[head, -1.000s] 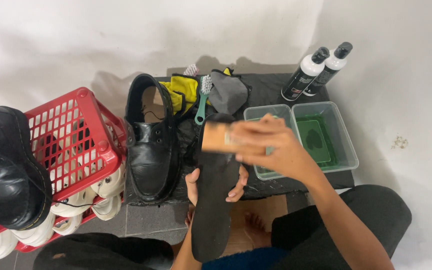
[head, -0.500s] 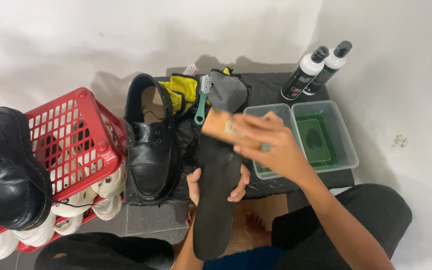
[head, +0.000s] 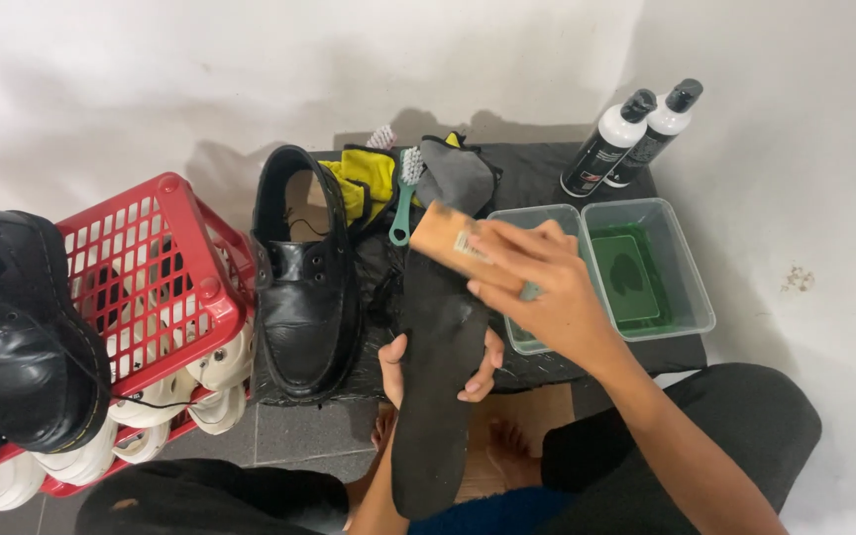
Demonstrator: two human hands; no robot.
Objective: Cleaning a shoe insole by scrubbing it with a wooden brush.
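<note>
My left hand (head: 436,365) grips a long black insole (head: 438,376) from underneath, holding it upright in front of me. Its top end rests near a wooden-backed brush (head: 451,243). My right hand (head: 537,287) is closed over that brush and presses it against the upper part of the insole. A black leather shoe (head: 307,287) stands just left of the insole on a dark mat (head: 537,178).
Two clear tubs (head: 691,287) sit at right, one with green liquid, and two black-and-white bottles (head: 626,139) behind them. A teal-handled brush (head: 403,203), yellow and grey cloths (head: 453,173) lie at the back. A red basket (head: 165,282) with white shoes and a black boot (head: 12,337) stands left.
My right hand has slid the brush up and left along the insole toward its top end. The left hand and insole have stayed in place.
</note>
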